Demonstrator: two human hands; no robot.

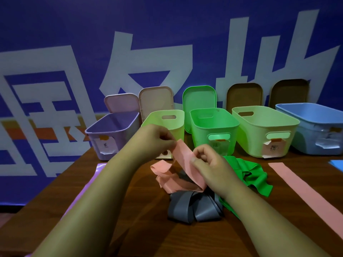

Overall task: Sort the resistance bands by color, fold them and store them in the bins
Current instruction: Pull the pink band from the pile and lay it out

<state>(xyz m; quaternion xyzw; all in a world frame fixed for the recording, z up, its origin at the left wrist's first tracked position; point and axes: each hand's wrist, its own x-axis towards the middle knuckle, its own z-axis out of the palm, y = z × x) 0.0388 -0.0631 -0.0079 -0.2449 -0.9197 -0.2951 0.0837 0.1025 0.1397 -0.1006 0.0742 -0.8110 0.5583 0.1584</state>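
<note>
Across brown wooden desk (141, 210): loose bands lie before a rear row of open plastic bins (213, 127).
Pink rubber resistance band (187, 162): held up over crumpled grey rubber band (185, 206), beside green rubber band (248, 173); tail rests on desk.
Left hand (157, 138): fingers (167, 140) pinch band's upper end.
Right hand (211, 162): fingers pinch band's middle.

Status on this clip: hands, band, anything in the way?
Both the left hand and right hand pinch the pink band, raised. Its tail lies on the grey band, green band beside. Open bins behind; path clear.
</note>
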